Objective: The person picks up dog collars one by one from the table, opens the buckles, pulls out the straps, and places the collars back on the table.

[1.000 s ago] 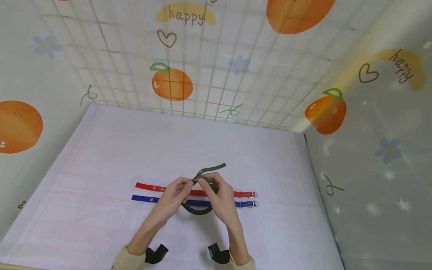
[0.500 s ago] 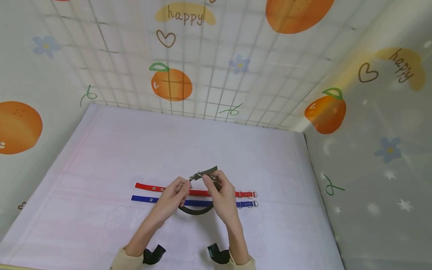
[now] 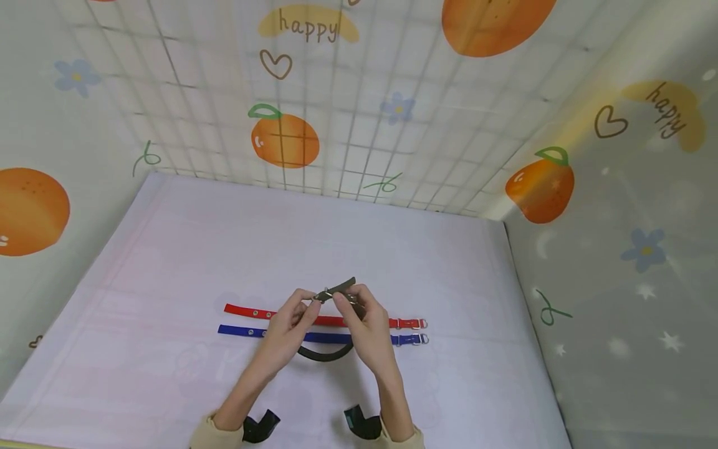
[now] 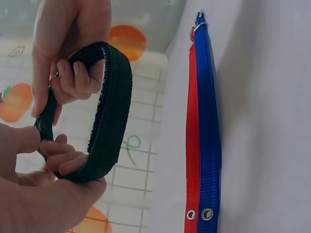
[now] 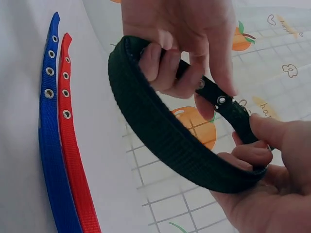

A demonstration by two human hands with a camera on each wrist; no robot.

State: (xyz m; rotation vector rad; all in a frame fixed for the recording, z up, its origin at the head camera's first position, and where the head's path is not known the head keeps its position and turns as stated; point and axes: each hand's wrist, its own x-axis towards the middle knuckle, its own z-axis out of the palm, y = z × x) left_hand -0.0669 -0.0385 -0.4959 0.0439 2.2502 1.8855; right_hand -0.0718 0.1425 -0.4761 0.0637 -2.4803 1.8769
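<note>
A dark green webbing collar (image 3: 325, 357), bent into a loop, is held up between both hands. My left hand (image 3: 286, 327) pinches it close to the metal buckle. My right hand (image 3: 364, 324) grips the opposite side, thumb and fingers on the overlapping strap, whose tail sticks out beyond the fingertips. In the right wrist view, metal eyelets (image 5: 222, 100) show on the strap between the hands. Beneath lie a red collar (image 3: 330, 321) and a blue collar (image 3: 328, 338), stretched flat side by side, with eyelets at the left and buckles at the right.
The collars lie on a table (image 3: 168, 249) covered in white cloth. Behind it rises a curtain (image 3: 359, 125) printed with oranges, in front of a wire grid. Two black bent pieces (image 3: 260, 427) show near the sleeves.
The green strap's tail has swung lower and left, showing less beyond the right fingers. The left hand shifted slightly left, then back toward the right. The red and blue collars have stayed put.
</note>
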